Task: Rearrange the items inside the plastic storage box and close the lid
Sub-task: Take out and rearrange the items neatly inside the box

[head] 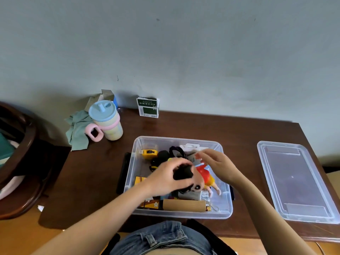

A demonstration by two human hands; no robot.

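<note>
Storage box (137, 162) sits open mid-table, lid (296, 181) well apart on its right; left hand (165, 178) grips the doll (200, 177), right hand (214, 163) hovers loosely spread — left upright, the doll could block the lid

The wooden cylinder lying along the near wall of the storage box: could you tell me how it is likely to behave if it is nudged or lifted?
The wooden cylinder looks rigid, so it should lift without bending. Being round and lying on its side, it would probably roll if freed, though the plastic storage box wall beside it may check that. Its smooth surface could be slightly slippery to grip.
</note>
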